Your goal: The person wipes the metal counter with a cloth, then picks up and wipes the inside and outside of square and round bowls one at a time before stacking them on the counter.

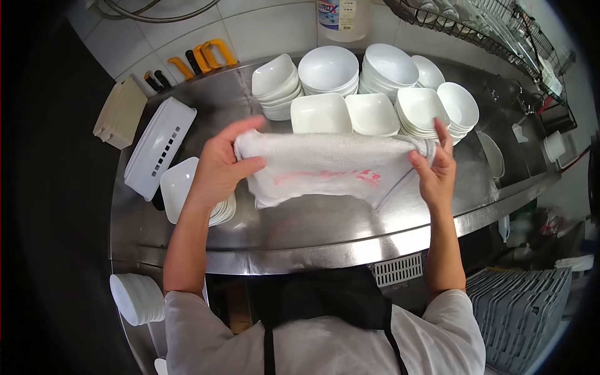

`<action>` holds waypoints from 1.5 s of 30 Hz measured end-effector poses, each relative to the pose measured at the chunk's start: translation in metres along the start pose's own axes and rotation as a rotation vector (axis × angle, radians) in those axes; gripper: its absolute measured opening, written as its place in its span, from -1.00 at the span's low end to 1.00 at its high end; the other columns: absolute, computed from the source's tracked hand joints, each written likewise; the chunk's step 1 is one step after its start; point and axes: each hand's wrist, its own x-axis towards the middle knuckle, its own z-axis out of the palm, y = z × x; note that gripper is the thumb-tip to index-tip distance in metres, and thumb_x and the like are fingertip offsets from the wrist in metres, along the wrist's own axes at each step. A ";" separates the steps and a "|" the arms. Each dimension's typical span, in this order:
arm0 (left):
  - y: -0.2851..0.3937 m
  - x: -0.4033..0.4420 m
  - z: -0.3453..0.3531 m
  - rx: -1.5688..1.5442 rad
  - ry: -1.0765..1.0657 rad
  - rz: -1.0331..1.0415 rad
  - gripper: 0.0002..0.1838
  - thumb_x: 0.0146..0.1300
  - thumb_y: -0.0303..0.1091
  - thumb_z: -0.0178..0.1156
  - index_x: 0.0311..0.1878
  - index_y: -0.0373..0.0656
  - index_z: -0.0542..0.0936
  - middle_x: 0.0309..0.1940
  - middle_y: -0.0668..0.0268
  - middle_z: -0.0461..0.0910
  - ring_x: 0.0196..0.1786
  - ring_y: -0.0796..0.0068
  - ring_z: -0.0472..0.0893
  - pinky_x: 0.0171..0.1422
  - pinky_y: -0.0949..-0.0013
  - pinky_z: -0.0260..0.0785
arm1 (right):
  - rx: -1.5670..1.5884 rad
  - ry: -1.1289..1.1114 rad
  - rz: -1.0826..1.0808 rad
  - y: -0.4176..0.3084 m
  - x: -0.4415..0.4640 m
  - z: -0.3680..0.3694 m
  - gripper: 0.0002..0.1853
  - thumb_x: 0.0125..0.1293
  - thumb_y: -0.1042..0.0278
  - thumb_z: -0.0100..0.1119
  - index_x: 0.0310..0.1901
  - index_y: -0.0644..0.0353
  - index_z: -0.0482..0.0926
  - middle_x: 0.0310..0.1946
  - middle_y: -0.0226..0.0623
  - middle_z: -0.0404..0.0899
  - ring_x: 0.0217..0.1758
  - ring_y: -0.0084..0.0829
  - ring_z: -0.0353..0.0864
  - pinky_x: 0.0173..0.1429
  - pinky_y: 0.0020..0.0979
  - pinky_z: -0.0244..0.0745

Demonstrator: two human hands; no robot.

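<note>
A white cloth point(325, 165) with red print is stretched between both hands above the steel counter point(300, 222). My left hand point(228, 156) grips its left end, with the thumb in front. The right end is held by my right hand point(435, 169), its thumb against the cloth and the index finger raised. Just behind the cloth stand stacks of white square bowls point(321, 114) and round bowls point(328, 67). Another stack of white square dishes point(179, 184) stands beside my left forearm and is partly hidden by it.
A white plastic basket point(160, 147) and a beige container point(120, 112) are at the left. Knives with orange handles point(219, 53) are at the wall. A wire rack point(494, 31) hangs at upper right. Plates point(136, 299) stand lower left, grey crates point(522, 312) lower right.
</note>
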 end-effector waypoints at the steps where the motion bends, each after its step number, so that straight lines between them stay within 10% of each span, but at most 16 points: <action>1: 0.001 -0.001 -0.006 0.364 0.013 0.058 -0.54 0.06 -0.65 0.38 0.09 -0.31 0.58 0.07 0.17 0.58 0.03 0.37 0.61 0.05 0.37 0.45 | 0.016 0.011 -0.038 0.000 0.004 -0.001 -0.90 0.36 0.43 0.29 -0.18 0.25 0.67 -0.13 -0.41 0.68 -0.15 -0.62 0.56 0.01 -0.52 0.43; 6: -0.026 0.013 -0.015 0.664 0.204 0.319 -0.73 0.17 -0.37 0.40 -0.14 -0.36 0.68 0.13 0.06 0.57 0.09 0.28 0.60 0.12 0.30 0.41 | 0.202 -0.074 0.243 0.002 0.024 0.004 -0.86 0.42 0.35 0.23 -0.20 0.24 0.53 -0.34 -0.50 0.59 -0.34 -0.74 0.44 -0.26 -0.63 0.35; 11: -0.057 0.004 0.041 -0.876 0.016 -0.594 -0.45 0.49 0.03 0.03 0.33 -0.20 0.42 0.34 0.13 0.42 0.34 0.13 0.46 0.39 0.09 0.35 | 0.387 0.021 0.478 -0.025 0.033 0.039 -0.81 0.43 0.30 0.22 -0.14 0.25 0.53 -0.40 -0.40 0.61 -0.41 -0.67 0.53 -0.34 -0.62 0.41; 14: -0.050 -0.013 0.072 -1.183 -0.275 -0.567 -0.33 0.48 0.14 -0.02 0.40 -0.22 0.31 0.36 0.13 0.38 0.40 0.16 0.40 0.40 -0.04 0.34 | 0.339 -0.459 0.311 -0.071 -0.012 0.075 -0.75 0.39 0.30 0.26 -0.01 0.24 0.54 -0.31 -0.28 0.65 -0.36 -0.45 0.63 -0.20 -0.41 0.54; 17: -0.067 -0.018 0.095 -0.939 -0.007 -0.525 -0.46 0.43 -0.28 0.13 0.41 -0.20 0.30 0.20 0.12 0.51 0.23 0.20 0.55 0.32 0.13 0.42 | 0.416 -1.130 0.219 -0.095 -0.041 0.078 -0.69 0.30 0.26 0.38 0.00 0.21 0.65 -0.08 -0.11 0.69 -0.05 -0.31 0.67 0.06 -0.32 0.53; 20: -0.069 -0.022 0.096 -0.730 0.135 -0.424 -0.46 0.40 -0.45 0.11 0.41 -0.21 0.28 0.16 0.15 0.53 0.19 0.27 0.57 0.31 0.17 0.42 | 0.433 -0.677 0.121 -0.080 -0.060 0.066 -0.65 0.15 0.25 0.50 -0.10 0.24 0.67 -0.08 -0.15 0.70 -0.04 -0.19 0.69 0.04 -0.29 0.56; 25: -0.062 -0.024 0.128 -0.634 -0.046 -0.428 -0.48 0.41 -0.44 0.13 0.40 -0.12 0.30 0.10 0.23 0.57 0.13 0.41 0.59 0.28 0.29 0.43 | 0.052 -0.417 0.027 -0.017 -0.090 0.096 0.26 -0.17 0.03 0.69 0.49 0.24 0.04 0.36 0.09 0.29 0.35 -0.09 0.41 0.40 -0.20 0.33; 28: -0.069 -0.010 0.125 -0.228 -0.509 -0.220 -0.59 0.39 -0.33 0.24 0.25 -0.17 0.46 0.05 0.28 0.60 0.09 0.54 0.57 0.17 0.44 0.41 | 0.775 -0.167 0.792 0.025 -0.133 0.110 -0.30 0.32 0.20 0.36 0.36 0.30 0.26 0.19 -0.12 0.50 0.22 -0.24 0.54 0.25 -0.21 0.50; 31: -0.075 0.029 0.102 0.283 -0.024 -0.132 -0.56 0.32 -0.28 0.34 0.18 -0.24 0.50 0.09 0.19 0.61 0.14 0.48 0.56 0.19 0.36 0.40 | 1.175 0.055 1.165 0.033 -0.143 0.093 -0.51 0.44 0.10 0.16 0.24 0.26 0.42 0.08 -0.13 0.59 0.06 -0.24 0.65 0.20 -0.15 0.57; 35: -0.172 0.107 0.073 0.391 0.577 -0.063 -0.37 0.26 -0.12 0.36 0.25 -0.36 0.45 0.10 0.02 0.63 0.14 0.26 0.60 0.24 0.26 0.39 | 1.471 0.236 1.140 0.045 -0.153 0.071 -0.28 0.43 -0.23 -0.01 0.38 0.21 0.33 0.28 -0.04 0.48 0.35 -0.04 0.45 0.46 0.03 0.31; 38: -0.188 0.143 0.062 -0.043 0.277 -0.300 -0.37 0.28 -0.09 0.33 0.24 -0.38 0.46 0.12 0.04 0.62 0.16 0.21 0.60 0.25 0.23 0.38 | 1.785 0.336 0.966 0.052 -0.151 0.051 -0.21 0.40 -0.32 -0.02 0.44 0.13 0.26 0.37 -0.07 0.38 0.42 -0.02 0.35 0.49 0.04 0.25; 45: -0.189 0.165 0.067 0.645 0.508 -0.076 -0.60 0.39 -0.26 0.11 0.24 -0.13 0.58 0.05 0.00 0.66 0.13 0.00 0.62 0.26 0.13 0.39 | 1.791 0.527 0.765 0.067 -0.147 0.018 -0.16 0.39 -0.39 -0.09 0.48 0.10 0.22 0.44 -0.11 0.29 0.44 -0.03 0.32 0.51 0.02 0.23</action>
